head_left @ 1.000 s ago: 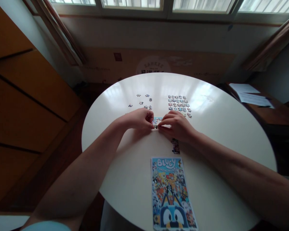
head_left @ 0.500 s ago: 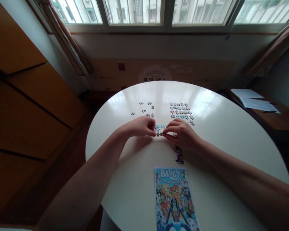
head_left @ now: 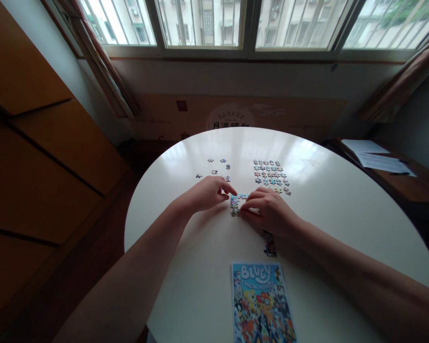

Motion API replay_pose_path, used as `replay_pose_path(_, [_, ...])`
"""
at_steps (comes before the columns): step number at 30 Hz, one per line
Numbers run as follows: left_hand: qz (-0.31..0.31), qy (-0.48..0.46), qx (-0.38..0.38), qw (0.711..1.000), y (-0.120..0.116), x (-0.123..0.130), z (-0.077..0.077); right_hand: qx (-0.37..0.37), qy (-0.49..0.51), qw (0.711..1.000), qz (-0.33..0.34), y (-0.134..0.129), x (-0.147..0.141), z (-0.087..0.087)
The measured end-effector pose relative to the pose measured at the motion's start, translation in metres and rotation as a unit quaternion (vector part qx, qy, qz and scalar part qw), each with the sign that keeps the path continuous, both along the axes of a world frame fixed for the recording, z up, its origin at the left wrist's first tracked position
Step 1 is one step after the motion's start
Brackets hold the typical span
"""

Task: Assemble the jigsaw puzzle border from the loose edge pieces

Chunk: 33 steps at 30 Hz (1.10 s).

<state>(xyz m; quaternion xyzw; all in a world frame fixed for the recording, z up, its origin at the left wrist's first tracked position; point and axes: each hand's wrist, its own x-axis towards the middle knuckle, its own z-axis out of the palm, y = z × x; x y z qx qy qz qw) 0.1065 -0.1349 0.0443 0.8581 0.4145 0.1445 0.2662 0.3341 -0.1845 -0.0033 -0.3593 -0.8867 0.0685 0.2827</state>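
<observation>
Joined puzzle pieces [head_left: 234, 202] form a small partial frame on the white table. My left hand [head_left: 211, 193] is at its upper left, index finger stretched out near the top corner, nothing visible in it. On the right side, my right hand [head_left: 268, 209] has its thumb and fingers pinched at the lower edge of the frame, at a puzzle piece. A joined strip of darker pieces [head_left: 270, 245] lies just below my right hand, partly covered by it. The Bluey picture sheet [head_left: 262, 302] lies nearer to me.
Loose pieces in rows [head_left: 270, 174] lie beyond my right hand, and several scattered pieces [head_left: 214, 172] lie beyond my left. Papers [head_left: 384, 162] and a pen rest on a brown side table at the right.
My left hand has loosened, its index finger now extended toward the top of the joined pieces. My right hand remains at their lower edge. The view has tilted up slightly.
</observation>
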Motion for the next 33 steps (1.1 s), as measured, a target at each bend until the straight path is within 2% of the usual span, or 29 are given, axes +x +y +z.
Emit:
replay_pose_path(6, [-0.031,0.017,-0.020,0.999,0.004,-0.002,-0.005,-0.015,0.006,0.999,-0.028,-0.001,-0.006,-0.001])
replay_pose_path(21, [-0.025,0.034,-0.059,0.997,0.005,-0.002,-0.003,-0.067,-0.012,0.992,-0.102,-0.010,-0.013,0.006])
replay_pose_path(33, [-0.029,0.003,-0.040,0.999,0.009,-0.003,-0.011,-0.074,-0.038,0.992,-0.097,-0.011,-0.013,0.010])
